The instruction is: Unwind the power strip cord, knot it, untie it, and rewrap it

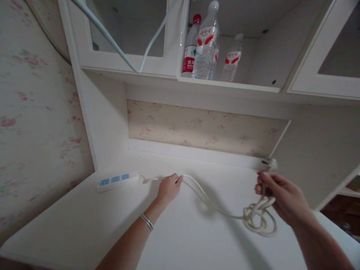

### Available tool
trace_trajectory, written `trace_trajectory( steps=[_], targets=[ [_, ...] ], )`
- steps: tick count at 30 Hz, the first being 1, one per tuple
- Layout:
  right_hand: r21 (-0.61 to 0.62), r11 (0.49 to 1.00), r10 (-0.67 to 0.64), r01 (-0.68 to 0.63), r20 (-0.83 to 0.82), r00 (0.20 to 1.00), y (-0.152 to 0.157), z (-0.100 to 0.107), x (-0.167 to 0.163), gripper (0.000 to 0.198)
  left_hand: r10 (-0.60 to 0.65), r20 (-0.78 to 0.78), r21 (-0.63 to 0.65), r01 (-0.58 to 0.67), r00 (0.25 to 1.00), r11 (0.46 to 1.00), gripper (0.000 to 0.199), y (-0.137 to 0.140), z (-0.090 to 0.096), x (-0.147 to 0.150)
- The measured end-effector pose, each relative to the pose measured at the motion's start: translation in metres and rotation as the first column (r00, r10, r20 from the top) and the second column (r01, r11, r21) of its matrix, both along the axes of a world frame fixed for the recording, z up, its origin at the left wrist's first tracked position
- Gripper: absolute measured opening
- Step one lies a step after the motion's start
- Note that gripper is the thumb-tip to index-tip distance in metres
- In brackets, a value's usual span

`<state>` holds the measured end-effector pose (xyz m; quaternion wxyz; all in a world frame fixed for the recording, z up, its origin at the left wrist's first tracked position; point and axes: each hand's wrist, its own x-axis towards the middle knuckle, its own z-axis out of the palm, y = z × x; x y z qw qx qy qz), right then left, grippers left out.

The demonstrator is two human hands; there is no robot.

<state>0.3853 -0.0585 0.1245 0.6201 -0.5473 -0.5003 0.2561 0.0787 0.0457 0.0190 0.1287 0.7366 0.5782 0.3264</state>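
Note:
A white power strip [117, 181] with blue socket faces lies on the left part of the white desktop. Its white cord [205, 197] runs right from it. My left hand [169, 186], with bracelets on the wrist, is closed around the cord a short way from the strip. My right hand [281, 191] is raised at the right, fingers closed on the same cord near its end. A whitish plug [272, 164], blurred, sticks up above those fingers. Below the right hand hangs a tangled, looped bundle of the cord [258, 217].
Above the desktop [180, 236] is a white cabinet with several plastic bottles [206, 41] on an open shelf. A bent pale blue rod [112, 39] hangs before the left glass door. A side panel [317, 150] stands at the right, flowered wallpaper [42, 123] at the left.

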Motion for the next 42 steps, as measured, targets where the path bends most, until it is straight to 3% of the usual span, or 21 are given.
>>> trace_trajectory(
  steps=[2,4,6,8,9,11,13,16,19,23,27,31,35,40,42],
  targets=[
    [-0.118,0.969,0.216,-0.218,-0.029,0.976,0.007,-0.007,-0.042,0.033,-0.031,0.171,-0.065,0.042,0.985,0.997,0.045,0.004,0.011,0.007],
    [-0.177,0.926,0.334,-0.332,-0.021,0.942,0.018,-0.015,-0.08,0.034,-0.099,0.271,-0.112,0.134,0.957,0.985,0.048,0.003,0.024,0.013],
    [-0.181,0.905,0.383,-0.385,-0.049,0.922,0.031,-0.021,-0.114,0.036,-0.209,0.414,-0.168,0.301,0.886,0.939,0.053,-0.003,0.037,0.015],
    [-0.121,0.903,0.399,-0.412,-0.116,0.909,0.044,-0.025,-0.141,0.036,-0.306,0.574,-0.198,0.491,0.759,0.848,0.058,-0.013,0.047,0.013],
    [-0.089,0.908,0.396,-0.409,-0.132,0.909,0.05,-0.025,-0.151,0.036,-0.351,0.611,-0.181,0.557,0.709,0.811,0.058,-0.019,0.051,0.012],
    [-0.062,0.931,0.352,-0.359,-0.102,0.93,0.06,-0.025,-0.165,0.036,-0.43,0.587,-0.124,0.601,0.686,0.79,0.053,-0.029,0.053,0.008],
    [-0.082,0.957,0.279,-0.277,0.013,0.96,0.067,-0.024,-0.172,0.037,-0.463,0.494,-0.087,0.571,0.736,0.816,0.042,-0.036,0.051,0.005],
    [-0.089,0.985,0.165,-0.147,0.252,0.954,0.072,-0.025,-0.175,0.032,-0.401,0.34,-0.09,0.454,0.851,0.886,0.029,-0.037,0.04,0.004],
    [-0.085,0.99,0.135,-0.112,0.341,0.93,0.073,-0.031,-0.174,0.034,-0.348,0.21,-0.049,0.366,0.914,0.929,0.02,-0.033,0.03,0.004],
    [-0.1,0.982,0.183,-0.158,0.35,0.919,0.074,-0.044,-0.169,0.031,-0.33,0.068,0.02,0.33,0.941,0.944,0.013,-0.036,0.028,0.004],
    [-0.068,0.994,0.104,-0.081,0.488,0.867,0.077,-0.053,-0.163,0.033,-0.309,0.035,0.077,0.306,0.95,0.949,0.008,-0.047,0.031,0.004],
    [-0.037,0.999,0.001,0.026,0.604,0.797,0.079,-0.058,-0.158,0.034,-0.242,0.062,0.092,0.236,0.968,0.967,0.024,-0.051,0.031,0.006],
    [0.044,0.997,-0.081,0.068,0.617,0.783,0.081,-0.066,-0.153,0.031,-0.182,0.057,0.091,0.176,0.982,0.98,0.038,-0.051,0.03,0.007],
    [0.051,0.998,-0.067,0.045,0.637,0.768,0.077,-0.074,-0.149,0.032,-0.204,-0.07,0.16,0.213,0.977,0.964,0.029,-0.053,0.032,0.005],
    [0.109,0.992,-0.117,0.061,0.643,0.757,0.072,-0.076,-0.149,0.031,-0.177,-0.062,0.19,0.186,0.982,0.964,0.029,-0.052,0.031,0.004]
  ],
)
